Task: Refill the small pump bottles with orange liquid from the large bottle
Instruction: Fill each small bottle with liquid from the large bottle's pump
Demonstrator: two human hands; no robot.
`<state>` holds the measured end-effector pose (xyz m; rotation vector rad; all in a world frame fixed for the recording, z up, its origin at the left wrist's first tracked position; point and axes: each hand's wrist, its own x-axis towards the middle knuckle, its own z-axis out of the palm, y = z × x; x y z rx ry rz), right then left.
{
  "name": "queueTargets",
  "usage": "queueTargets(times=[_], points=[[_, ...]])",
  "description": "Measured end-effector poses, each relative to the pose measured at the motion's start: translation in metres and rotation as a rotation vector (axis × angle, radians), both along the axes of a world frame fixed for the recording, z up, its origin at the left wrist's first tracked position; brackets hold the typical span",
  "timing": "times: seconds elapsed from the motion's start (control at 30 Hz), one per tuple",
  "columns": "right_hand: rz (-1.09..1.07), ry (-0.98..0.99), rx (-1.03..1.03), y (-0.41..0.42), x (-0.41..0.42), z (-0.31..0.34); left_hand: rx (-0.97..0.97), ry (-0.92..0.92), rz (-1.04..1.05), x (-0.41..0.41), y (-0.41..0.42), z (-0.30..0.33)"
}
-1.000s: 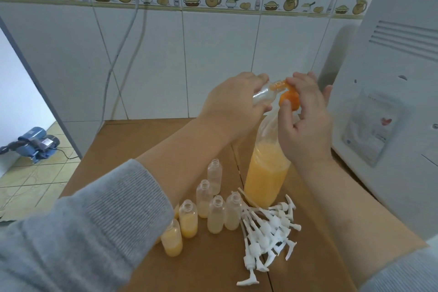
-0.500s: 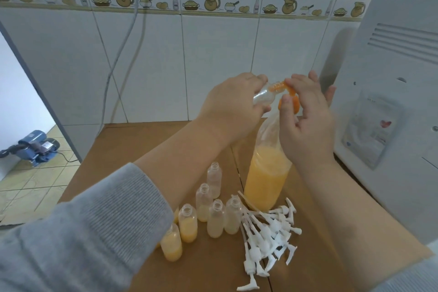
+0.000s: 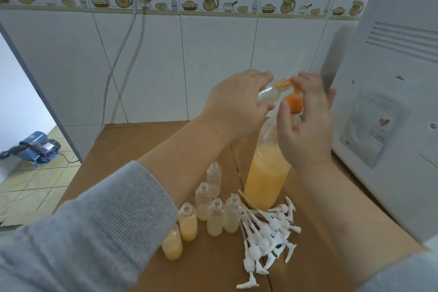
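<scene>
Hands are raised together above the large bottle [image 3: 266,175], which stands upright on the brown tabletop [image 3: 132,147] and is filled with orange liquid to roughly half its height; its upper part is clear. An orange pump head [image 3: 294,102] sits on its neck, with a spout angled up and to the left.

Left hand [image 3: 234,104]: fingers are wrapped around a small clear bottle [image 3: 269,93], held tilted nearly on its side, its mouth brought against the orange spout. Orange liquid is seen at the small bottle's neck; the rest of its body looks clear.

Right hand [image 3: 305,123]: fingertips are curled over the top of the pump head, thumb set beside it, palm loosely open below. Whether the pump is pressed down cannot be told.

Small open bottles [image 3: 213,206] are grouped upright on the tabletop, in front of and to the left of the large bottle. Two nearest the grey sleeve [image 3: 94,232] hold orange liquid; the others hold a paler fill or appear nearly clear. A heap of white pump tops [image 3: 267,232] with long dip tubes is piled just right of this group, touching the base of the large bottle.

A white appliance [image 3: 391,102] is noted at the right edge, tiled wall [image 3: 213,54] behind.
</scene>
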<state>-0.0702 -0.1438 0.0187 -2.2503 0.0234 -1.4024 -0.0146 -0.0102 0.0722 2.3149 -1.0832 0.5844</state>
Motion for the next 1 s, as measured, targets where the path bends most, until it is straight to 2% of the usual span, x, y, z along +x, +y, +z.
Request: queueTargets(times=[0.27, 0.4, 0.6, 0.77, 0.9, 1.0], points=[[0.014, 0.032, -0.071, 0.004, -0.002, 0.011, 0.068, 0.044, 0.031, 0.001, 0.011, 0.005], [0.034, 0.021, -0.083, -0.005, -0.006, 0.026, 0.043, 0.025, 0.018, -0.001, 0.01, 0.01], [0.032, 0.011, -0.015, -0.002, -0.004, 0.008, 0.006, 0.048, 0.015, -0.002, 0.003, -0.004], [0.048, 0.072, -0.048, -0.002, -0.005, 0.011, 0.043, 0.08, 0.014, -0.002, 0.007, -0.002], [0.04, 0.053, -0.127, -0.008, -0.007, 0.024, 0.042, 0.059, 0.024, -0.002, 0.01, 0.012], [0.024, 0.031, -0.097, -0.008, -0.007, 0.018, 0.019, 0.03, 0.009, -0.002, 0.005, 0.009]])
